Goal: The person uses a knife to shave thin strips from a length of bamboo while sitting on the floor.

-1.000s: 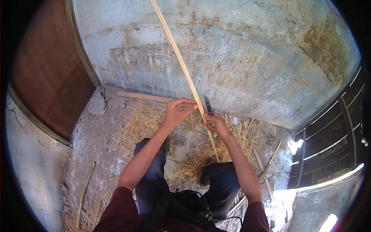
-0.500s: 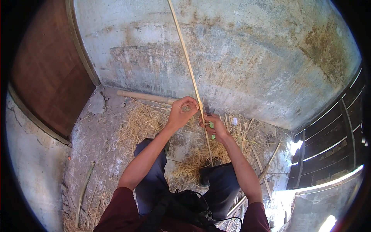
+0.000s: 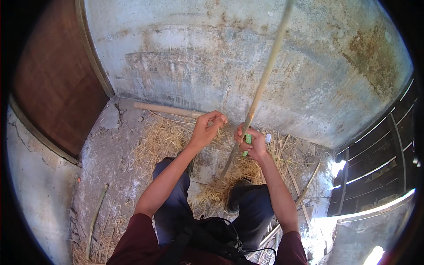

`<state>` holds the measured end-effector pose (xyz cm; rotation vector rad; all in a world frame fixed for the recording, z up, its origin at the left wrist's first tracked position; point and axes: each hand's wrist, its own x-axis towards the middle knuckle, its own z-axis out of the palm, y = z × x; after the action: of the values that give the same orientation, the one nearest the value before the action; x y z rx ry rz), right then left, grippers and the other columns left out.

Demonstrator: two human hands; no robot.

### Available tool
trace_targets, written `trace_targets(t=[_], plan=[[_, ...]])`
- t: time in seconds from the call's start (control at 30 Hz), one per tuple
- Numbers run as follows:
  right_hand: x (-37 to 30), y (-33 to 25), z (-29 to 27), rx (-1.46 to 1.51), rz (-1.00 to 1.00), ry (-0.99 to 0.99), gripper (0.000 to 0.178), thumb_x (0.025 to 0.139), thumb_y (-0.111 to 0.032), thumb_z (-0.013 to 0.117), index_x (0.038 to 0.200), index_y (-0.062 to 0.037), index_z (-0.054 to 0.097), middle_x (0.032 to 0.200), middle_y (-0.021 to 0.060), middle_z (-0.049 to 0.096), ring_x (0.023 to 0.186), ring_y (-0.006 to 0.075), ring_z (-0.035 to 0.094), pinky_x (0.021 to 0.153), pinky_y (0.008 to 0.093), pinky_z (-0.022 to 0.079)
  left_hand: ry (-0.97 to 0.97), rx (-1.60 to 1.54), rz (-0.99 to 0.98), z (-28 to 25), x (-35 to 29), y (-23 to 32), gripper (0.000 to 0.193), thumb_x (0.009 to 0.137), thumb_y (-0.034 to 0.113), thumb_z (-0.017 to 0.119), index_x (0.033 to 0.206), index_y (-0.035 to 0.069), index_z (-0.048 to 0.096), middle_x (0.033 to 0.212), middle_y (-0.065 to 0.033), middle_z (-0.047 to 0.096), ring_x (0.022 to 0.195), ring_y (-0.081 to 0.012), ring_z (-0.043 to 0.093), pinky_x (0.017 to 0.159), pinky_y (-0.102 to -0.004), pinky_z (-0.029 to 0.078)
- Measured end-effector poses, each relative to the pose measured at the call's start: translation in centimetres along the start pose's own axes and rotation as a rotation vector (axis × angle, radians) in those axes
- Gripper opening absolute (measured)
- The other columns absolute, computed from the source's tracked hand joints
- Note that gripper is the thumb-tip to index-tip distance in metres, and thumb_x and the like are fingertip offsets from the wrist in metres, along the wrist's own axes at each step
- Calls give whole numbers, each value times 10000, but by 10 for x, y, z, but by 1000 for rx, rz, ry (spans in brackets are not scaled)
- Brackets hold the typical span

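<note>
Above straw | right grip: closed round bamboo strip, green handle | left grip: curled, hold unclear

Across from me, the person's bare forearms slant inward and forward. The left hand is raised, fingers bent with their tips drawn together; the right hand, near but apart, is curled in a closed grip.

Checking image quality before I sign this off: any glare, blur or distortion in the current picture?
Head view: glare washes out the floor at lower right and shines between the slats; the stick looks soft toward its top; the door frame curves near the dark rim.
</note>
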<state>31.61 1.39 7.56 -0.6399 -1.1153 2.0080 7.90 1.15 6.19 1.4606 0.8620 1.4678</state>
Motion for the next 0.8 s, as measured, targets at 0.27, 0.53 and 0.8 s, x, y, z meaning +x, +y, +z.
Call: trace_targets(t=[0.27, 0.53, 0.8], plan=[[-5, 1, -11, 186, -45, -125, 326, 1121, -339, 482, 983, -61, 580, 830, 101, 573, 446, 44, 259, 427, 233, 249, 135, 185, 164, 9, 4, 3, 199, 966, 151, 834, 1018, 62, 663, 988, 11, 676, 877, -99, 634, 816, -305, 502], [-4, -1, -1, -54, -106, 12, 284, 1119, -312, 462, 981, -83, 557, 809, 66, 549, 458, 46, 253, 444, 237, 225, 101, 326, 187, 2, 3, 0, 344, 936, 182, 875, 1092, 72, 589, 1034, -20, 657, 956, -136, 644, 827, -336, 508], [5, 3, -2, -490, -338, 436, 337, 1114, -365, 549, 996, -71, 664, 808, -3, 620, 581, 61, 379, 534, 273, 297, 328, 383, 344, -2, -1, 25, 433, 939, 110, 847, 1247, 75, 544, 1227, -81, 633, 1073, -183, 636, 958, -363, 501]])
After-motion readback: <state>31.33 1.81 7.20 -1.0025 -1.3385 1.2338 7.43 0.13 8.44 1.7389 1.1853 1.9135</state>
